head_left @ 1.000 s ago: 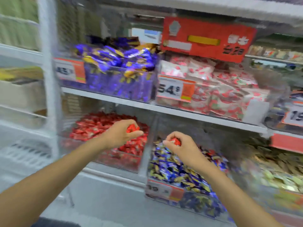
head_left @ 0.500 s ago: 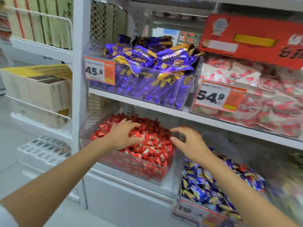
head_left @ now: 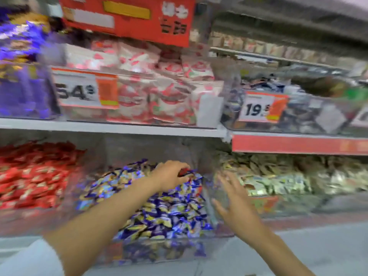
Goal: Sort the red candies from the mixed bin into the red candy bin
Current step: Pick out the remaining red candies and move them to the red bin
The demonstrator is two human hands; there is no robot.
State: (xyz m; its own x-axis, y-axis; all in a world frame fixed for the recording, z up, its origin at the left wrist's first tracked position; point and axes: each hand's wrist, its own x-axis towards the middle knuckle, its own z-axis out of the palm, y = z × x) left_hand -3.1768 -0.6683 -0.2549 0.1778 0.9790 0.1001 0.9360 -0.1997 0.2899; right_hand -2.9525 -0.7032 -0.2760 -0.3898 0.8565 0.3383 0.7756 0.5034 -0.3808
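Head view, smeared by motion blur. Left hand [head_left: 169, 175] down at the far end of the mixed bin [head_left: 159, 251], fingers curled round a red candy [head_left: 183, 172] among blue-and-gold wrappers [head_left: 169, 214]. Right hand [head_left: 234, 200] just beside it, wide, fingers spread and straight, holding nothing, over the bin's right wall. Red bin [head_left: 39, 218] directly left of the mixed bin on the same lower shelf, heaped with red wrappers, well apart from both hands. Right of the mixed bin, a bin of pale gold candies [head_left: 278, 176]. On the shelf above: purple packs [head_left: 22, 80] at left, white-and-red packs [head_left: 159, 96] in the middle behind a price tag [head_left: 79, 90] reading 54.9, a second tag [head_left: 258, 108] starting 19 at right. Red sign [head_left: 129, 16] at top, lettering too blurred to read.
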